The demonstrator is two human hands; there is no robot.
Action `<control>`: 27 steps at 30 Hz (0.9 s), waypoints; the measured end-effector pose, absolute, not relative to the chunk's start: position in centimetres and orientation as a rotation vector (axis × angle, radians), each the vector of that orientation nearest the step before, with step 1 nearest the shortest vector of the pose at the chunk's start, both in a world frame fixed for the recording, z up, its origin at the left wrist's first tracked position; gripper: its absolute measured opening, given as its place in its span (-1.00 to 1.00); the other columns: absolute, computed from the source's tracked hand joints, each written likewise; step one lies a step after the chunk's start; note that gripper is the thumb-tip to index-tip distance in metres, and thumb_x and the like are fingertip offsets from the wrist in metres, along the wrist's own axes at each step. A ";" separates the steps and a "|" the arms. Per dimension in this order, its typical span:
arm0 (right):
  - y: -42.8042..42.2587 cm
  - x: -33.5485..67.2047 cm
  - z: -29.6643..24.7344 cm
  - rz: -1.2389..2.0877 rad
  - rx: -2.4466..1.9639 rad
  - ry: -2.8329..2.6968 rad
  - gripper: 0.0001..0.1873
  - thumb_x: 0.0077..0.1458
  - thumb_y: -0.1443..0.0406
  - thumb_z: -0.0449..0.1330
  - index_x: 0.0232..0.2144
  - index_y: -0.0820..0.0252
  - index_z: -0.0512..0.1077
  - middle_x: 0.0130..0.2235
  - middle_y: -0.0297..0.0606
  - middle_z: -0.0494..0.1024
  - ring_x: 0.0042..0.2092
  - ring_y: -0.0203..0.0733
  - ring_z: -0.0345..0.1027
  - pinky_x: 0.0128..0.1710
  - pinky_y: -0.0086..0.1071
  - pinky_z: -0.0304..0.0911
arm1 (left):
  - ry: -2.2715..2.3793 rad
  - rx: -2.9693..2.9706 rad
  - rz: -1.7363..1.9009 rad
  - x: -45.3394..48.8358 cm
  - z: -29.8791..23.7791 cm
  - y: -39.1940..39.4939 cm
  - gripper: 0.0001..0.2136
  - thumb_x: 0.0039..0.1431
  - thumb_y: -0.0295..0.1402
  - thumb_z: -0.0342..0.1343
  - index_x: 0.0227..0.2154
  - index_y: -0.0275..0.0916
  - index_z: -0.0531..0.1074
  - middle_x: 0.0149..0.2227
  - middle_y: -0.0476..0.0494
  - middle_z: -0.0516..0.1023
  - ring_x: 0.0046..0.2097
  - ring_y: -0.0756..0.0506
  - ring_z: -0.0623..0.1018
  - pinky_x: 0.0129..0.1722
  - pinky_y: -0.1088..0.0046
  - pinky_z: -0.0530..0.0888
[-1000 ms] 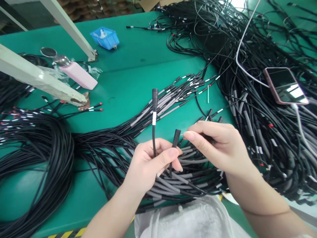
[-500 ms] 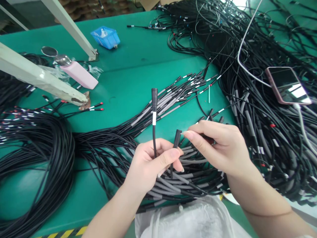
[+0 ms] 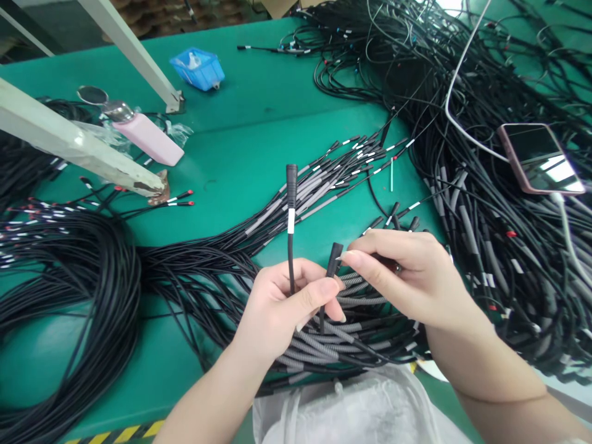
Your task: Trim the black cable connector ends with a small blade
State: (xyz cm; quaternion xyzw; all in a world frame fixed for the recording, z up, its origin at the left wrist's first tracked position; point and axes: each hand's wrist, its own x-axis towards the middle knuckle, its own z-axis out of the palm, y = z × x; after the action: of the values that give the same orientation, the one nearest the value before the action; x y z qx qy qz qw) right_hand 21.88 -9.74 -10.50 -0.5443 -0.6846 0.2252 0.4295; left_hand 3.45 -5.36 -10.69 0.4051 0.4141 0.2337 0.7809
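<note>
My left hand (image 3: 284,302) is closed on a black cable, its thumb and fingers pinching just below a dark cable connector (image 3: 333,259). A second cable end, a ribbed black plug (image 3: 291,188) with a white band, stands up from between the same fingers. My right hand (image 3: 404,271) is closed in a pinch, its fingertips touching the side of the held connector near its top. Whatever lies between those fingertips is too small to make out. Under both hands runs a bundle of cables with grey corrugated sleeves (image 3: 319,348).
Coiled black cables (image 3: 106,296) lie left, and a large cable heap (image 3: 444,80) covers the right. A phone (image 3: 539,157) with a white cord rests on it. Beyond are a pink bottle (image 3: 150,139), a blue bin (image 3: 198,69) and white metal legs (image 3: 87,145) on the green table (image 3: 240,135).
My right hand has come down slightly, and its fingertips now meet the connector's side. The connector leans a little more to the right. My left hand keeps its hold.
</note>
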 end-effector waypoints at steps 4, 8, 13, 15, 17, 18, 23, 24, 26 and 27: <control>-9.7 21.8 -10.4 0.486 -1.387 -1.679 -0.79 0.32 0.34 0.22 -0.42 0.20 0.45 -0.50 -0.38 0.49 -0.52 -0.37 0.26 -0.49 -0.47 0.20 | 0.900 0.872 0.515 3.5 -10.8 -5.2 -0.71 0.05 -0.19 0.38 -0.54 -0.29 0.48 -0.64 -0.10 0.55 -0.65 0.13 0.15 -0.66 0.56 -0.01; -9.6 21.8 -10.5 0.519 -1.367 -1.717 -0.77 0.33 0.32 0.21 -0.42 0.18 0.46 -0.51 -0.39 0.49 -0.53 -0.37 0.26 -0.51 -0.47 0.20 | 0.906 0.885 0.504 3.4 -10.9 -5.2 -0.72 0.05 -0.19 0.38 -0.53 -0.29 0.49 -0.64 -0.10 0.56 -0.66 0.13 0.14 -0.67 0.56 -0.01; -9.6 21.9 -10.5 0.589 -1.353 -1.686 -0.78 0.34 0.33 0.20 -0.41 0.20 0.47 -0.48 -0.36 0.51 -0.50 -0.37 0.30 -0.49 -0.47 0.20 | 0.898 0.885 0.490 3.3 -10.8 -5.2 -0.71 0.04 -0.17 0.38 -0.54 -0.29 0.48 -0.64 -0.10 0.55 -0.67 0.13 0.13 -0.68 0.55 -0.01; -9.7 22.0 -10.3 0.728 -1.321 -1.653 -0.73 0.35 0.31 0.19 -0.45 0.20 0.46 -0.52 -0.40 0.45 -0.53 -0.38 0.24 -0.52 -0.48 0.16 | 0.910 0.862 0.498 3.4 -10.6 -5.3 -0.71 0.03 -0.18 0.38 -0.55 -0.28 0.47 -0.64 -0.09 0.55 -0.66 0.13 0.13 -0.67 0.56 -0.02; -9.8 22.0 -10.1 0.786 -1.328 -1.541 -0.70 0.35 0.29 0.19 -0.47 0.20 0.44 -0.55 -0.42 0.38 -0.53 -0.38 0.20 -0.54 -0.49 0.15 | 0.927 0.824 0.527 3.6 -10.5 -5.3 -0.70 0.01 -0.21 0.40 -0.56 -0.27 0.43 -0.63 -0.08 0.56 -0.65 0.13 0.15 -0.65 0.57 0.01; -9.8 21.9 -10.1 0.777 -1.351 -1.469 -0.70 0.35 0.27 0.20 -0.47 0.19 0.44 -0.55 -0.42 0.38 -0.52 -0.38 0.19 -0.53 -0.50 0.16 | 0.928 0.808 0.538 3.6 -10.5 -5.3 -0.69 -0.01 -0.24 0.41 -0.57 -0.26 0.40 -0.63 -0.07 0.56 -0.64 0.13 0.18 -0.64 0.59 0.03; -9.8 21.5 -10.8 0.909 -1.351 -1.248 -0.71 0.25 0.08 0.31 -0.36 0.16 0.50 -0.46 -0.35 0.48 -0.47 -0.32 0.29 -0.53 -0.48 0.23 | 0.842 0.828 0.482 3.9 -10.8 -4.9 -0.61 -0.16 -0.32 0.50 -0.64 -0.24 0.31 -0.67 0.03 0.48 -0.64 0.13 0.25 -0.63 0.61 0.11; -9.7 21.4 -11.0 0.979 -1.324 -1.229 -0.70 0.23 0.05 0.33 -0.34 0.15 0.51 -0.45 -0.34 0.49 -0.47 -0.31 0.30 -0.53 -0.48 0.24 | 0.834 0.832 0.465 3.9 -10.9 -4.9 -0.60 -0.17 -0.31 0.51 -0.64 -0.24 0.31 -0.68 0.05 0.46 -0.64 0.13 0.24 -0.63 0.61 0.12; -9.6 21.2 -11.3 1.094 -1.274 -1.191 -0.70 0.20 0.05 0.36 -0.34 0.16 0.51 -0.44 -0.34 0.49 -0.46 -0.32 0.31 -0.53 -0.48 0.24 | 0.824 0.830 0.430 4.0 -11.1 -4.9 -0.60 -0.18 -0.29 0.52 -0.63 -0.23 0.32 -0.68 0.06 0.45 -0.64 0.12 0.26 -0.63 0.61 0.14; -9.6 21.2 -11.4 1.141 -1.254 -1.168 -0.70 0.20 0.07 0.36 -0.35 0.17 0.51 -0.44 -0.34 0.49 -0.47 -0.33 0.30 -0.54 -0.49 0.23 | 0.816 0.825 0.410 4.0 -11.2 -5.0 -0.61 -0.18 -0.28 0.52 -0.62 -0.23 0.33 -0.67 0.05 0.46 -0.63 0.12 0.27 -0.62 0.60 0.15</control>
State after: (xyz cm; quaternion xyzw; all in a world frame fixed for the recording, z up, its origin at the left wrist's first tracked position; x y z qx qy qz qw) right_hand 21.17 -9.55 -11.36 -0.5219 -0.4864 0.4750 0.5153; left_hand 4.03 -4.96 -11.23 0.3872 0.3827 0.1921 0.8165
